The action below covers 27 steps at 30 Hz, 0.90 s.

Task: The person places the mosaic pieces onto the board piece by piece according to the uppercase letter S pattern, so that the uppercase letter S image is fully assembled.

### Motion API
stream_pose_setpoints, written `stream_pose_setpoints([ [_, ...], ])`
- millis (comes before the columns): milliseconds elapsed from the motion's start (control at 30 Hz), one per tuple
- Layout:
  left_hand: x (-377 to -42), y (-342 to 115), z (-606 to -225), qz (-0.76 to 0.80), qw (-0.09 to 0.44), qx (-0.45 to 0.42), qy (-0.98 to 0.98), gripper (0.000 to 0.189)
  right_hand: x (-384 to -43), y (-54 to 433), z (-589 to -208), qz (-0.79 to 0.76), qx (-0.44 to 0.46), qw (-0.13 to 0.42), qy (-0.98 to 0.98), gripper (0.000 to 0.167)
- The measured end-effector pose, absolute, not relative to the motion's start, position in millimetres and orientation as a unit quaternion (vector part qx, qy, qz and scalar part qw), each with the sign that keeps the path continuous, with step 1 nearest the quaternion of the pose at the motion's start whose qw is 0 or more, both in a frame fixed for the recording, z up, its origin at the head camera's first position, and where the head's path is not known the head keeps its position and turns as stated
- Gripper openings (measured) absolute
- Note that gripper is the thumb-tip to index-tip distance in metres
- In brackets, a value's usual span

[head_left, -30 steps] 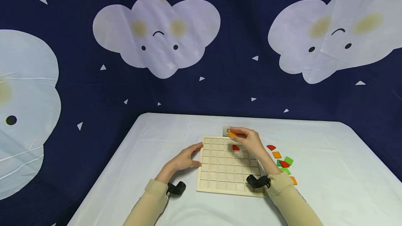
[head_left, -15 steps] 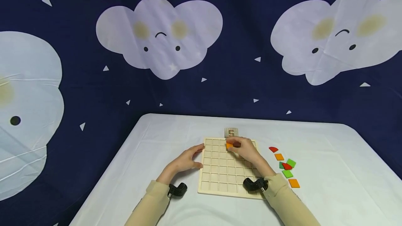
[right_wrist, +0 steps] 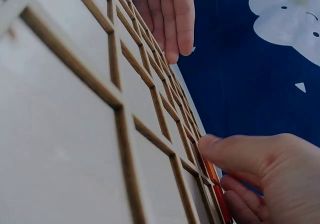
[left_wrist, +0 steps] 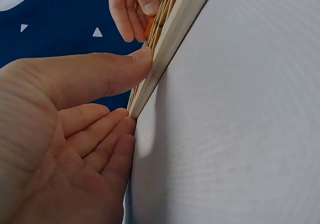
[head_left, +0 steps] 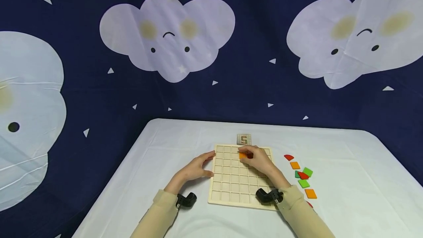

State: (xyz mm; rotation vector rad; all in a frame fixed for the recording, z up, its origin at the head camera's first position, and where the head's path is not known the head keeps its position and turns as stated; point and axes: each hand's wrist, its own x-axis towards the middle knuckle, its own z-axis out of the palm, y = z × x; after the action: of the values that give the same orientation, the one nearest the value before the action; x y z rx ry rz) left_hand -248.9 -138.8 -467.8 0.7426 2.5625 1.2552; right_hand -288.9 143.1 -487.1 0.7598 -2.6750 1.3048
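A pale wooden grid board (head_left: 228, 183) lies on the white table. My right hand (head_left: 259, 158) is over its far part, thumb and fingers pinching an orange square tile (head_left: 242, 155) at a cell. Beside that tile, a red piece (right_wrist: 220, 202) sits in the neighbouring cell, partly covered by the hand in the head view. Along the board's left edge, my left hand (head_left: 194, 168) rests with fingers and thumb extended and spread apart. In the left wrist view, the thumb tip (left_wrist: 142, 59) touches the board's edge.
Just beyond the board lies a small gridded card (head_left: 244, 139) with an S-like figure. To the right are loose pieces: a red quarter-round (head_left: 289, 157), an orange tile (head_left: 295, 165), green tiles (head_left: 303, 183) and others. A dark cloud-print cloth (head_left: 251, 47) hangs behind the table.
My right hand has moved from near the card down toward me onto the board, bringing the orange tile to a cell beside the red piece. The left hand stays at the edge.
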Motion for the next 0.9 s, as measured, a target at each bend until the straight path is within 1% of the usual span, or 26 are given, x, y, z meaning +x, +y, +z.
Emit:
stream_pose_setpoints([
  [100, -249, -139, -468, 0.421, 0.092, 0.253, 0.866, 0.080, -287, 142, -484, 0.438, 0.241, 0.037, -0.865, 0.036],
  [300, -250, -139, -466, 0.426, 0.093, 0.253, 0.864, 0.080, -288, 141, -480, 0.454, 0.230, 0.036, -0.860, 0.031],
  [400, -249, -139, -466, 0.429, 0.096, 0.252, 0.862, 0.080, -289, 144, -472, 0.493, 0.220, 0.035, -0.841, 0.034],
  [467, -249, -139, -466, 0.433, 0.099, 0.252, 0.860, 0.080, -289, 149, -461, 0.523, 0.211, 0.045, -0.825, 0.037],
  [600, -249, -139, -467, 0.431, 0.100, 0.256, 0.859, 0.080, -287, 171, -438, 0.555, 0.195, 0.074, -0.805, 0.040],
  [700, -250, -139, -467, 0.429, 0.095, 0.255, 0.861, 0.080, -284, 195, -427, 0.551, 0.183, 0.094, -0.809, 0.042],
  [900, -250, -140, -468, 0.428, 0.096, 0.258, 0.861, 0.081, -275, 240, -426, 0.524, 0.122, 0.108, -0.836, 0.044],
])
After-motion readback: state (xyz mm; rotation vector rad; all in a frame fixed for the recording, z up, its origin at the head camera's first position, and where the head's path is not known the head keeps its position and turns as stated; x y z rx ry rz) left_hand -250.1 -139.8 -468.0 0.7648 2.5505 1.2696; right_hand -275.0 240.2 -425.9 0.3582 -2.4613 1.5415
